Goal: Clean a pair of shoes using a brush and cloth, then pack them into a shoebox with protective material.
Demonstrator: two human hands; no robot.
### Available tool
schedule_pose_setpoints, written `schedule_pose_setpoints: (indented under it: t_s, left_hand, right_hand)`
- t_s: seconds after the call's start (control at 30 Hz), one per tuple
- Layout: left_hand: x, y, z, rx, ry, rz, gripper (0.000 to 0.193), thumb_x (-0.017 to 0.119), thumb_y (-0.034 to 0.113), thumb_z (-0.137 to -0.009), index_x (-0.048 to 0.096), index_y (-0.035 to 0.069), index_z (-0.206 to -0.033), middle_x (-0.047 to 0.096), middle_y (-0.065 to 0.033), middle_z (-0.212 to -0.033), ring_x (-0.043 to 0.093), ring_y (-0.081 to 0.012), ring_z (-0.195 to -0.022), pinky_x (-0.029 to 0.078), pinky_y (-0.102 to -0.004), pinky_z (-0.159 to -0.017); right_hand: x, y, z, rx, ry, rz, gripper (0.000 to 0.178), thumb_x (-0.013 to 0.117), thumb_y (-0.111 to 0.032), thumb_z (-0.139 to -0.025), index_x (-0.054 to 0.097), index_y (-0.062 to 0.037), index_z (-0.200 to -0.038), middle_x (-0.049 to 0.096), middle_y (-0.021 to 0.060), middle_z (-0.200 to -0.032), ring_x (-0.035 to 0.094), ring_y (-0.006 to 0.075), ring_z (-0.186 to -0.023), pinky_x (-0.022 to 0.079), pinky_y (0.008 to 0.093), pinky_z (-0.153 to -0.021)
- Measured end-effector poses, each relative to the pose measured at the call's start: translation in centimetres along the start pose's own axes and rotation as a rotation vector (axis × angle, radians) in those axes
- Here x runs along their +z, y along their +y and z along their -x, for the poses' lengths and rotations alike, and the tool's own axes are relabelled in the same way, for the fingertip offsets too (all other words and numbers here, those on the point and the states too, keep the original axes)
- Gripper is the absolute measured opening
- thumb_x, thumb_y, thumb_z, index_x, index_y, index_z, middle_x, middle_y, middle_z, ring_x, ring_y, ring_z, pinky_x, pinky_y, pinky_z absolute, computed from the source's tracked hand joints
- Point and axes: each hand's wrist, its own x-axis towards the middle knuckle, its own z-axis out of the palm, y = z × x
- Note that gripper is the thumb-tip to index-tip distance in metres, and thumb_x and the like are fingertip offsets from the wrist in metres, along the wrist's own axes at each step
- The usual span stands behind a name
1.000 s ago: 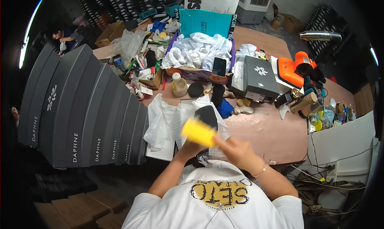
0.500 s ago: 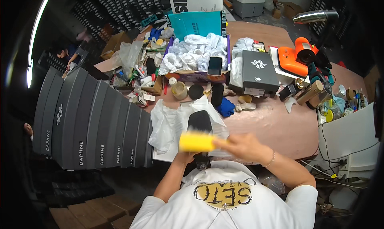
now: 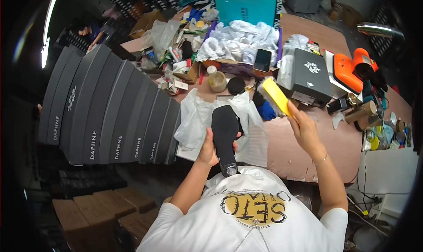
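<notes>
A black heeled shoe (image 3: 225, 127) is gripped in my left hand (image 3: 209, 150), its sole turned up and its heel end toward my chest. Thumb and fingers wrap round it from both sides. My right hand (image 3: 304, 127) holds a yellow brush (image 3: 276, 95) by one end, raised to the right of the shoe, with its pale bristles turned to the left. Brush and shoe are apart. White tissue paper (image 3: 193, 120) lies spread under and beside the shoe, over a white box (image 3: 187, 153) at the table's near edge.
Grey shoe boxes (image 3: 101, 106) are stacked along the left. Behind the paper stand a glass bottle (image 3: 216, 80), a round black lid (image 3: 236, 85) and a box of crumpled paper (image 3: 240, 42) with a phone (image 3: 262, 60) on it. Further right are a grey shoe box (image 3: 309, 75) and an orange device (image 3: 348, 69).
My right hand has swung the brush away from the shoe, up and to the right. The sole, partly covered before, now shows fully. The whole view has shifted slightly.
</notes>
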Motion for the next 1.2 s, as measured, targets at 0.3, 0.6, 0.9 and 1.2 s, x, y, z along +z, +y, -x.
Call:
schedule_pose_setpoints:
  t_s: [0.3,0.6,0.9,1.2]
  left_hand:
    - [-0.2,-1.5,-1.4,-0.138,0.281,0.376,0.069,0.030,0.058,-0.095,0.044,0.001,-0.132,0.055,-0.0222,-0.121,0.060,-0.0278,-0.093,0.051,-0.0426,-0.080]
    - [-0.8,-0.2,0.3,-0.045,0.245,0.477,0.064,0.034,0.055,-0.094,0.049,0.002,-0.126,0.058,-0.0197,-0.115,0.060,-0.0233,-0.087,0.052,-0.0389,-0.077]
    - [2.0,-3.2,1.7,-0.081,0.161,0.154,0.080,0.055,0.055,-0.086,0.032,-0.001,-0.140,0.042,-0.0186,-0.137,0.042,-0.0303,-0.126,0.039,-0.0450,-0.102]
    - [1.4,-4.2,2.1,-0.282,0.054,0.277,0.075,0.056,0.051,-0.082,0.033,0.011,-0.141,0.033,-0.0184,-0.144,0.055,-0.0264,-0.079,0.050,-0.0356,-0.065]
  right_hand:
    - [4.9,-5.3,3.1,-0.116,-0.244,-0.266,0.039,0.061,-0.012,-0.087,0.057,-0.0126,-0.125,0.060,0.0127,-0.079,0.059,0.0292,-0.064,0.049,0.0355,-0.060]
    - [-3.1,2.2,8.4,0.044,-0.452,0.120,0.037,0.057,-0.010,-0.086,0.057,-0.0131,-0.124,0.060,0.0122,-0.078,0.061,0.0294,-0.066,0.049,0.0373,-0.058]
    - [11.5,13.8,19.3,0.664,-0.182,0.225,0.050,0.055,-0.011,-0.089,0.040,-0.0071,-0.137,0.061,0.0237,-0.105,0.059,0.0394,-0.096,0.047,0.0431,-0.083]
    - [10.7,10.9,4.5,0.414,-0.113,-0.285,0.052,0.065,-0.016,-0.083,0.042,-0.0037,-0.129,0.051,0.0224,-0.120,0.058,0.0364,-0.095,0.047,0.0390,-0.083]
